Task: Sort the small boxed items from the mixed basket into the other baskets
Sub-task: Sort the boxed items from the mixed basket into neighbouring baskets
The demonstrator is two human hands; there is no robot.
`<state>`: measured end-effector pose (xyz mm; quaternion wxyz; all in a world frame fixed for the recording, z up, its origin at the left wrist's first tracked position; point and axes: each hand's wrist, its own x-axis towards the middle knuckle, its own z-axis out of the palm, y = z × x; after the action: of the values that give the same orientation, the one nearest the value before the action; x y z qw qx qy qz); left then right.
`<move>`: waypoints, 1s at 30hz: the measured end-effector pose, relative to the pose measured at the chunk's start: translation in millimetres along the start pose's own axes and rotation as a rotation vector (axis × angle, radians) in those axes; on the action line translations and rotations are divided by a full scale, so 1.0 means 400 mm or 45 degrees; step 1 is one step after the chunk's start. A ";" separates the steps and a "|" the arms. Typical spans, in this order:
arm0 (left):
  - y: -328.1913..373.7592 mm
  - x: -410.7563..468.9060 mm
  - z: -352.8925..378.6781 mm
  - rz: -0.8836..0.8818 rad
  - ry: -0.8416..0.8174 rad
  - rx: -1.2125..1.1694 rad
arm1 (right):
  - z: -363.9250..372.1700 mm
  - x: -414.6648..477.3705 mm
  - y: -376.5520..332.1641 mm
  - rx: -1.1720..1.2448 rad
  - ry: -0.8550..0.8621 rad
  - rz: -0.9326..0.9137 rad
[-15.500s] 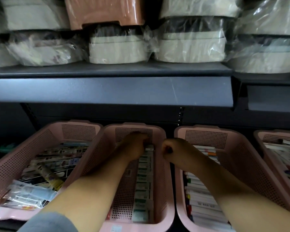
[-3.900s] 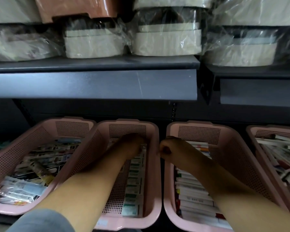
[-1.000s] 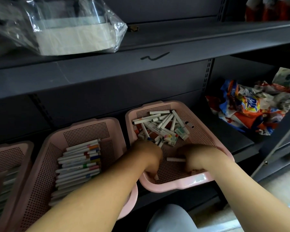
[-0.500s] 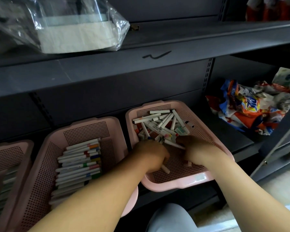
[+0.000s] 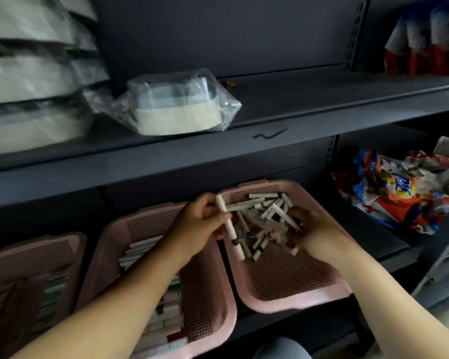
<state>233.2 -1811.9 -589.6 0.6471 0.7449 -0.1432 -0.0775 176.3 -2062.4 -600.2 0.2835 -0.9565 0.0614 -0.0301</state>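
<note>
Small slim white boxes (image 5: 259, 203) are piled loose at the back of the pink perforated plastic basket (image 5: 290, 278), far right on the lower dark grey shelf. One long white box w/ a dark band (image 5: 222, 206) is pinched in the left hand (image 5: 198, 225), thumb & fingers curled round it. It's held tilted over that basket's left rim, next to the middle pink basket (image 5: 200, 307), where more boxes are laid in rows. The right hand (image 5: 315, 230) is sunk into the pile w/ fingers curled. Whether anything is gripped can't be told, too blurry. Bright detergent bags (image 5: 394, 195) are heaped just to the right.
</note>
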 end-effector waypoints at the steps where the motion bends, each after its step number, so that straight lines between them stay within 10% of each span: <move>1: 0.007 -0.011 -0.035 -0.020 0.047 -0.037 | 0.005 0.003 -0.019 -0.017 0.024 -0.022; 15: -0.082 -0.221 -0.393 -0.047 -0.131 1.296 | 0.134 -0.005 -0.278 0.090 -0.087 -0.294; 25: -0.093 -0.307 -0.383 -0.204 -0.447 1.491 | 0.173 -0.049 -0.361 -0.030 -0.087 -0.411; 30: -0.066 -0.303 -0.363 -0.080 -0.149 1.178 | 0.206 -0.060 -0.415 0.107 -0.136 -0.435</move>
<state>165.2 -1633.9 -602.1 0.2350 0.9536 -0.1762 -0.0667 176.7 -1876.8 -579.1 0.3169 -0.9406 -0.1184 -0.0296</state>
